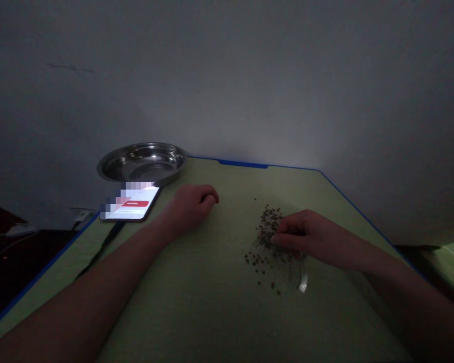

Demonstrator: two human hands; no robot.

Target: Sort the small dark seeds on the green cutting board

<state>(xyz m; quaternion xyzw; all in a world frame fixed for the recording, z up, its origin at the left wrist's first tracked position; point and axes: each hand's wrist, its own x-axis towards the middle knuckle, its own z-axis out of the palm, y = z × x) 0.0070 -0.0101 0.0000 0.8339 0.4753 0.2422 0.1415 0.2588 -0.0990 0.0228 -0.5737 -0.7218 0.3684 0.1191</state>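
Small dark seed-like grains (270, 222) lie in a scattered heap on the right half of the green tabletop. Among them is a clear plastic piece (301, 282), perhaps a lid or shallow container, partly hidden under my right hand (306, 233). That hand's thumb and fingertips are pinched together at the heap's right edge; whatever is between them is too small or hidden to make out. My left hand (196, 205) rests on the table left of the grains, its fingers curled into a loose fist, apart from them, with nothing seen in it.
A shallow steel bowl (146, 164) stands at the table's far left corner. In front of it lies a phone (139, 201) with its screen lit, and a dark strap (102, 252) runs toward me. A grey wall (249, 91) rises behind the blue-edged table (196, 302).
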